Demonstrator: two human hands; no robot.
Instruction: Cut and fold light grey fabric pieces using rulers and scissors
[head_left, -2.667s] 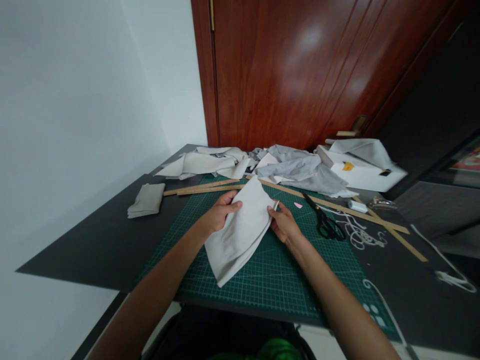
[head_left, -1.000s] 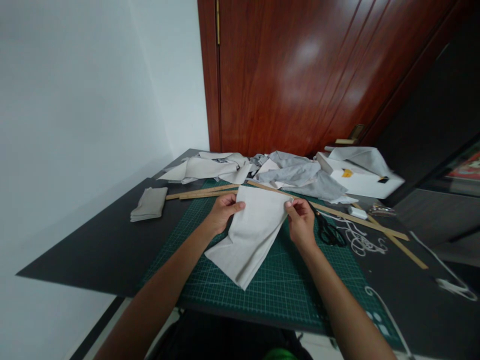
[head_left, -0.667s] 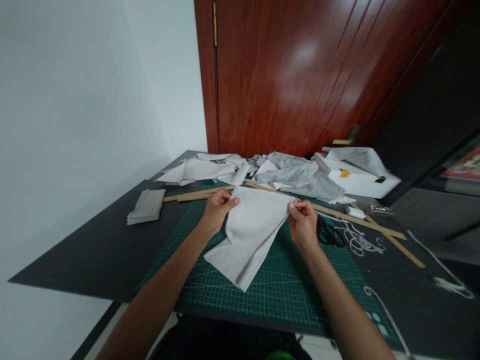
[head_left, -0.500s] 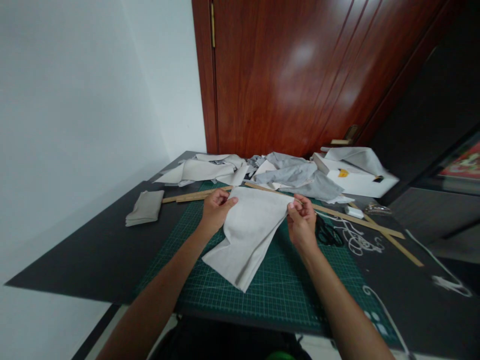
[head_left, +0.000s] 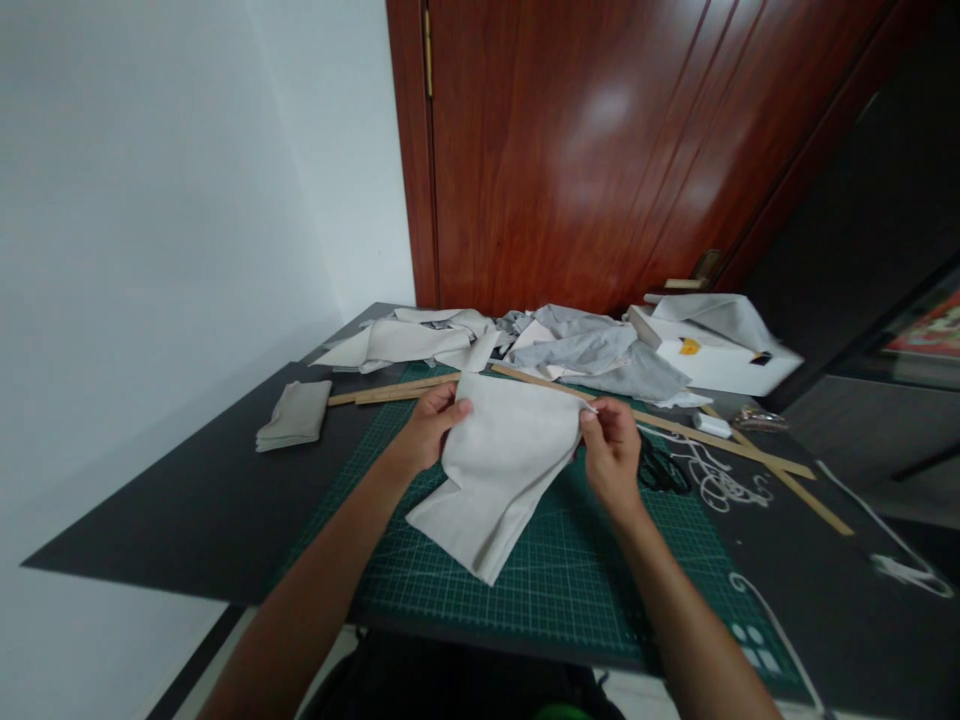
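Note:
Between my hands hangs a pale grey piece of fabric (head_left: 514, 440), its lower end draping toward the green cutting mat (head_left: 600, 590). My left hand (head_left: 435, 425) pinches its upper left edge, thumb on top. At the upper right corner, my right hand (head_left: 611, 450) grips the cloth between thumb and fingers. A fold runs down the fabric's right side, and the lower left corner sticks out. Black-handled scissors (head_left: 664, 468) lie just right of my right hand, partly hidden by it.
A folded cloth stack (head_left: 295, 415) sits at left. Wooden rulers (head_left: 705, 437) cross the mat's back and right side. Fabric scraps (head_left: 420, 340) pile along the back, beside a white box (head_left: 720, 350). White cord (head_left: 724, 485) lies tangled at right, near a small white block (head_left: 711, 425).
My right hand has shifted slightly right and turned at the cloth's corner. My left hand has moved down a little along the edge. Both still hold the fabric.

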